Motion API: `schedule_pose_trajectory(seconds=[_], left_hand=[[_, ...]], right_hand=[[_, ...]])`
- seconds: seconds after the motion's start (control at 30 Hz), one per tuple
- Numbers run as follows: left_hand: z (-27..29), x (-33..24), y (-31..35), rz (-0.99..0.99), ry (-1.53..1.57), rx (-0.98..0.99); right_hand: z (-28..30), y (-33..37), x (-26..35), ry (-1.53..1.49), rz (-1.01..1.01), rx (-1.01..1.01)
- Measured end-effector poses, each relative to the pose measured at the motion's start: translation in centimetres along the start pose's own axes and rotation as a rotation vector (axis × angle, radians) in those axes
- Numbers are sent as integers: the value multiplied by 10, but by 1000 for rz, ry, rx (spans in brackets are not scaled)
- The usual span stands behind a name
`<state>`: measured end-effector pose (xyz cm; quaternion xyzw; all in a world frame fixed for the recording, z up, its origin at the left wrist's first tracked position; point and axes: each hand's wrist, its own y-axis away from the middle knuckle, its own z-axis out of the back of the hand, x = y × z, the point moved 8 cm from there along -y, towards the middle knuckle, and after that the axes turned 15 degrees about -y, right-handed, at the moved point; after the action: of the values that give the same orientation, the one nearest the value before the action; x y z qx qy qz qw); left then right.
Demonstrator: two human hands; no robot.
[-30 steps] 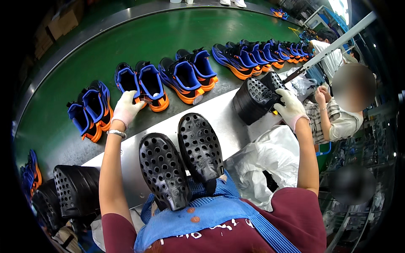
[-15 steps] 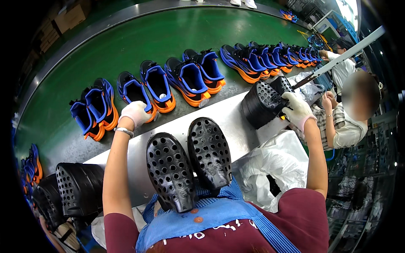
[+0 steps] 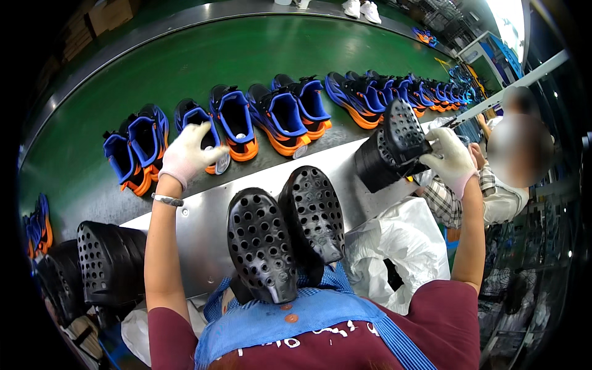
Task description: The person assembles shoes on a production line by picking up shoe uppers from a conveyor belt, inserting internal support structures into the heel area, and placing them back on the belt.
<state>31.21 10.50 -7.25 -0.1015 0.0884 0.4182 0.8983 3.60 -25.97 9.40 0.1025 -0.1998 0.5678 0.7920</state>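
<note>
My left hand (image 3: 188, 151), in a white glove, is held with thumb and fingers apart over the heel of a blue, black and orange sneaker (image 3: 200, 118). Its fingers partly cover that shoe. At the right, my gloved right hand (image 3: 451, 157) pinches the end of a black perforated shoe last (image 3: 404, 126), which stands tilted over another black last (image 3: 375, 163). Two more black perforated lasts, one (image 3: 262, 243) on the left and one (image 3: 313, 216) on the right, stand sole up in front of my apron.
Several matching sneakers (image 3: 280, 117) line the green belt (image 3: 185, 68). A metal ledge (image 3: 203, 246) runs before me. A white plastic bag (image 3: 401, 246) lies right. Other black lasts (image 3: 105, 265) stand at the left. Another person (image 3: 505, 191) sits close on the right.
The top last at the right has tipped up and moved slightly left, with my right hand at its end. My left hand has lifted off the sneaker's heel, its fingers spreading.
</note>
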Motion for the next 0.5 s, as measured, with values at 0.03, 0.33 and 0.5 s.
schedule_pose_trajectory(seconds=[0.03,0.33,0.5], left_hand=[[12,-1,0,7,54,-88],[23,-26,23,-51,679,173],[39,-59,25,39,1481,318]], right_hand=[[-4,-8,23,-73,53,-14],[-78,-58,163,-471,290,214],[-100,-62,169,-620,252,229]])
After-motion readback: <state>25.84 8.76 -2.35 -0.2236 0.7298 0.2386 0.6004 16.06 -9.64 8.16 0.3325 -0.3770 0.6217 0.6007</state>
